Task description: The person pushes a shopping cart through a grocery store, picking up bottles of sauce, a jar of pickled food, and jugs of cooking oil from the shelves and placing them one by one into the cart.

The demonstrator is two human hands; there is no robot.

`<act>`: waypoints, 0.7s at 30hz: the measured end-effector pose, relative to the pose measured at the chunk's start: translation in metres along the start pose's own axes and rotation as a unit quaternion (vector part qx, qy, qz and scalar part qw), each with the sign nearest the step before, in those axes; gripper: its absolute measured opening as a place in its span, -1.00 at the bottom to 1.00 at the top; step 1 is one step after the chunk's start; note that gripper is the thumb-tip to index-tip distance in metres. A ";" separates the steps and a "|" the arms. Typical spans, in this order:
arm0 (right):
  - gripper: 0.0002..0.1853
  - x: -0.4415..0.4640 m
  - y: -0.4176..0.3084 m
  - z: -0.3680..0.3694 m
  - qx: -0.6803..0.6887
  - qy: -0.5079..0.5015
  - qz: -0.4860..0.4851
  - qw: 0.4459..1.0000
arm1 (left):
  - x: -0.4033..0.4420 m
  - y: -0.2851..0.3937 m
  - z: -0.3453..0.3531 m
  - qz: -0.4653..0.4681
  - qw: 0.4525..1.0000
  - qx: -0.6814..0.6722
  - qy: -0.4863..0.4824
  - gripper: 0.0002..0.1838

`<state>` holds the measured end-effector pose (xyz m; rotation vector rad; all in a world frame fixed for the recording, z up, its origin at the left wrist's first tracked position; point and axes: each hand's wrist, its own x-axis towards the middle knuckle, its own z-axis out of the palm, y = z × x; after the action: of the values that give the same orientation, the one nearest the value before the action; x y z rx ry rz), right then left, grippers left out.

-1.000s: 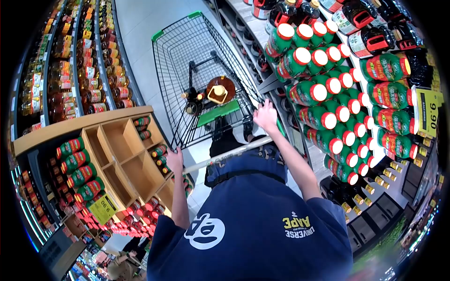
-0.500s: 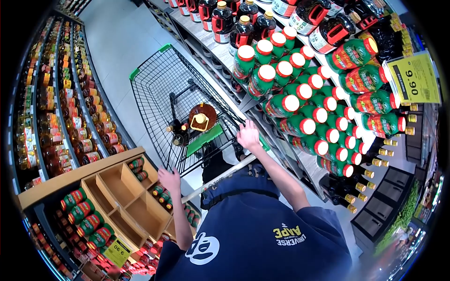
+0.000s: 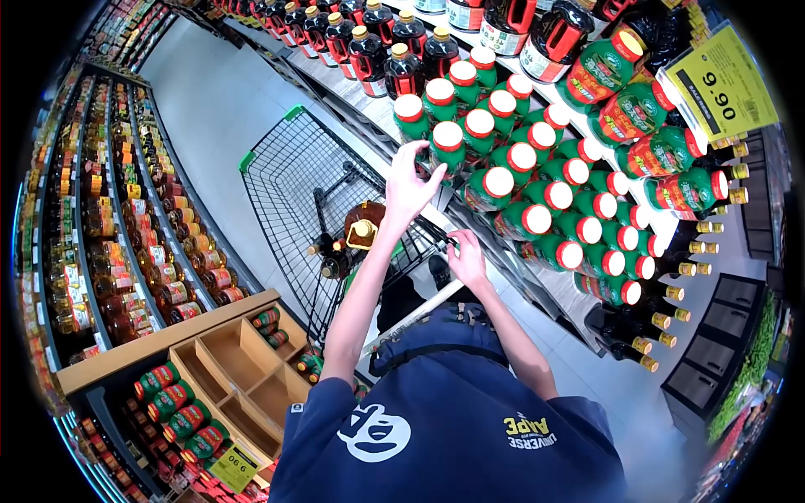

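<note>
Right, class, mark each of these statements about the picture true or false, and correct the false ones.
1. The left hand is up beside the green jars. True.
2. The right hand is inside the wooden shelf unit. False: it is at the near end of the cart.
3. The yellow price sign beside the jars reads 9.90. True.
4. The cart holds only green jars. False: a big brown jug and dark bottles are in it.
5. The green jars by the left hand have blue lids. False: their lids are white on top with red rims.
</note>
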<state>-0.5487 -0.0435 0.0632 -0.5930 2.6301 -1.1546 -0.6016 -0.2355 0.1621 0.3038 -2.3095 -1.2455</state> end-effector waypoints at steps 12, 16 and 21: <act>-0.79 -0.003 0.013 -0.010 0.109 0.008 0.041 0.993 | 0.034 0.000 0.054 -0.002 0.999 -0.035 0.042 -0.22; -0.81 -0.005 0.013 -0.013 0.098 -0.010 0.051 0.994 | 0.036 0.004 0.057 -0.013 0.996 -0.055 0.075 -0.41; -0.82 -0.004 0.015 -0.013 0.107 -0.005 0.050 0.993 | 0.031 0.006 0.058 -0.028 0.995 -0.037 0.092 -0.47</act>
<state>-0.5538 -0.0237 0.0607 -0.4194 2.4525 -1.3744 -0.6580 -0.2028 0.1503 0.4399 -2.1062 -1.2711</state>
